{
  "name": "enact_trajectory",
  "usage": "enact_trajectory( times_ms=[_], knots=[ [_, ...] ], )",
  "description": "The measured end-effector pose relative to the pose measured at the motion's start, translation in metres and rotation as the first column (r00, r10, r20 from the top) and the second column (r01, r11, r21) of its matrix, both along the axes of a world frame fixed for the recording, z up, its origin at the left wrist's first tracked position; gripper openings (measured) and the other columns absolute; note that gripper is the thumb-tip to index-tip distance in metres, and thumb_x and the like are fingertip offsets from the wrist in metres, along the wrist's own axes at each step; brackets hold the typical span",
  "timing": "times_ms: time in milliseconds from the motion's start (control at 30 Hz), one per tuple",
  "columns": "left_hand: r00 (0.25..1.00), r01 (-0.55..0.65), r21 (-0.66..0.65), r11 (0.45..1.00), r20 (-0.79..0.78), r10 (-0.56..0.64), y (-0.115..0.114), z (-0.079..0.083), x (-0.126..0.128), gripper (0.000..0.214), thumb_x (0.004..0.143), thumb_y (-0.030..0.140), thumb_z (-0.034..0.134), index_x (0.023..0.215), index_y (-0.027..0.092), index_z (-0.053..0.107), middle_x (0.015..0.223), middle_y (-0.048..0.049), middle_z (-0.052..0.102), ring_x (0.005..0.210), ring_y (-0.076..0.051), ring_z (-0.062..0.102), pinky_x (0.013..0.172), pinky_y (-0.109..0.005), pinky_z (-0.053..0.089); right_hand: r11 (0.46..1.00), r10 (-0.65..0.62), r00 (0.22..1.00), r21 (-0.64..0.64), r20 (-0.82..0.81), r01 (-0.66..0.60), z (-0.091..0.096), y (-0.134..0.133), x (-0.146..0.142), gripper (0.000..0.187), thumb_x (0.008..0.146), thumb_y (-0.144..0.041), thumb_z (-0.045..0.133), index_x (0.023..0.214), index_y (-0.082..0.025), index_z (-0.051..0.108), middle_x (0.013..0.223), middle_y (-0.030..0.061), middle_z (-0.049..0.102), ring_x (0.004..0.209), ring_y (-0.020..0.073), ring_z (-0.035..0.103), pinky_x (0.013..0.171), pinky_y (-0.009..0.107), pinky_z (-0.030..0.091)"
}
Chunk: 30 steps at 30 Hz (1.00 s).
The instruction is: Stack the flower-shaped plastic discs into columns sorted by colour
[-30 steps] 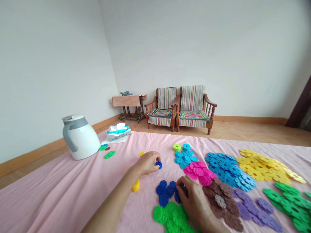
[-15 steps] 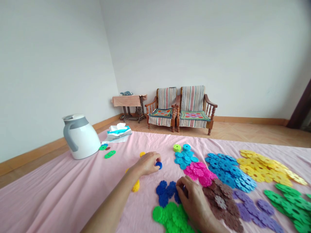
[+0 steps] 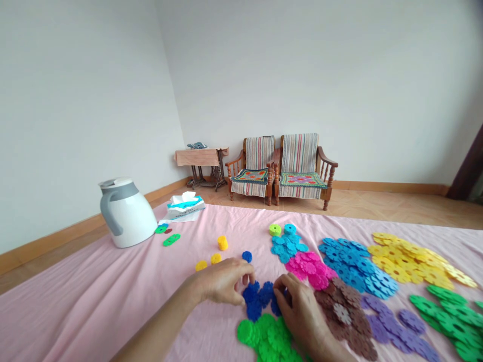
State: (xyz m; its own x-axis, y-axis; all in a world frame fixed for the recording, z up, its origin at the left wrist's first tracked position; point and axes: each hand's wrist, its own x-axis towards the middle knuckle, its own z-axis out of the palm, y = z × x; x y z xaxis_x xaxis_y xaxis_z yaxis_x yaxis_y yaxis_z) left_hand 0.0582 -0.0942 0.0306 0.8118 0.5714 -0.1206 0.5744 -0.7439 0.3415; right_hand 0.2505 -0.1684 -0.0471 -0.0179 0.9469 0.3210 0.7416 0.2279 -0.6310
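My left hand (image 3: 222, 284) rests on the pink cloth (image 3: 94, 301), fingers curled, fingertips touching the left edge of a cluster of dark blue snowflake discs (image 3: 258, 296). Whether it grips one I cannot tell. My right hand (image 3: 300, 311) lies on the right side of the same cluster, fingers bent down onto the discs. A small stack of dark blue discs (image 3: 246, 256) stands free just beyond my left hand. Bright green discs (image 3: 269, 339) lie in front of the cluster.
Sorted piles lie to the right: cyan (image 3: 289, 245), pink (image 3: 309, 265), light blue (image 3: 356, 264), yellow (image 3: 411, 259), brown (image 3: 345, 311), purple (image 3: 400, 324), green (image 3: 449, 314). Yellow stacks (image 3: 222, 243) and a white kettle (image 3: 126, 211) sit left. A tissue pack (image 3: 184, 205) lies behind; two armchairs (image 3: 281, 168) stand by the wall.
My left hand let go of the small dark blue stack and drew back toward me to the dark blue cluster. Yellow stacks it had hidden now show. My right hand stayed put.
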Motion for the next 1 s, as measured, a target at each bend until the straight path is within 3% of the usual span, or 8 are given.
enact_trajectory(
  times_ms=[400,533,667,1000],
  knots=[
    [0.998,-0.013,0.058,0.998,0.062,0.009,-0.004,-0.016,-0.002,0.022,0.064,0.014,0.063,0.083,0.021,0.058,0.08,0.0021,0.058,0.075,-0.015,0.055,0.066,-0.022,0.04,1.0,-0.001,1.0,0.004,-0.004,0.001,-0.002,0.0,0.001,0.016,0.083,-0.02,0.043,0.072,-0.02,0.054,0.071,0.0007,0.059,0.064,0.0128,0.055,0.058,0.022,0.035],
    [0.982,-0.125,0.052,0.991,0.15,0.116,0.013,-0.006,-0.006,0.023,0.065,0.015,0.062,0.087,0.019,0.059,0.084,0.0005,0.059,0.071,-0.013,0.055,0.063,-0.02,0.041,1.0,0.002,1.0,-0.009,-0.004,-0.002,-0.001,0.0,0.001,0.016,0.083,-0.019,0.042,0.073,-0.02,0.055,0.071,0.0008,0.059,0.065,0.0132,0.055,0.058,0.023,0.035],
    [0.945,-0.271,0.144,0.952,0.231,0.234,0.037,-0.001,-0.005,0.02,0.065,0.015,0.06,0.085,0.018,0.06,0.082,0.0001,0.059,0.07,-0.013,0.055,0.064,-0.021,0.041,1.0,0.001,1.0,-0.027,-0.005,-0.001,0.001,-0.001,0.0,0.016,0.083,-0.019,0.042,0.074,-0.02,0.055,0.072,0.0011,0.059,0.065,0.0133,0.055,0.058,0.023,0.035],
    [0.936,-0.311,0.205,0.928,0.234,0.262,0.059,-0.028,0.011,0.019,0.064,0.016,0.064,0.082,0.018,0.064,0.085,-0.0017,0.06,0.073,-0.015,0.056,0.064,-0.022,0.041,0.999,-0.016,1.0,-0.031,0.001,0.016,-0.002,0.0,0.001,0.017,0.083,-0.02,0.042,0.074,-0.019,0.056,0.073,0.0014,0.059,0.065,0.0131,0.055,0.058,0.023,0.035]
  ],
)
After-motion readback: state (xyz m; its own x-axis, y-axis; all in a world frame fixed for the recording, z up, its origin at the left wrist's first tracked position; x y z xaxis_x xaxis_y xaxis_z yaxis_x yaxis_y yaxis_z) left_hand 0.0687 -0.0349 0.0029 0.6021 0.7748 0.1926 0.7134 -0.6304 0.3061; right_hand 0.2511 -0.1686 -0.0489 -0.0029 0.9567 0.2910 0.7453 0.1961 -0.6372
